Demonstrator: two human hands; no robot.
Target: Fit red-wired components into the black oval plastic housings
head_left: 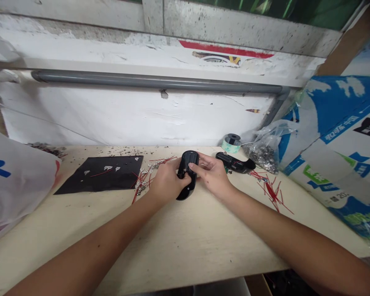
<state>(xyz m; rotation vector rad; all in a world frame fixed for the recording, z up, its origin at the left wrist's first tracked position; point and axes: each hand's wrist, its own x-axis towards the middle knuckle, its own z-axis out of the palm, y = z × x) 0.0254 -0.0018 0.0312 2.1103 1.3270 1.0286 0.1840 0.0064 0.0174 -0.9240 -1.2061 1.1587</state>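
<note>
Between my hands, a little above the bench, is a black plastic housing [190, 158] with a long rounded shape, tilted upright. My left hand [168, 181] grips its left side, thumb pressed on the middle of its face. On the right edge, my right hand [213, 172] holds it too, with the thumb laid across the face and the fingers behind. What lies under the thumbs is hidden. A similar black housing [236, 163] rests on the bench just right of my right hand. Small metal contacts with red wires [141, 181] lie left of my left hand.
A black mat [101, 174] with a few metal contacts lies at left. Loose red wires [273, 191] are spread at right. Behind them stand a wire spool [231, 144] and a clear bag of small metal parts [263, 154]. A blue-and-white carton [336, 152] borders the bench's right side.
</note>
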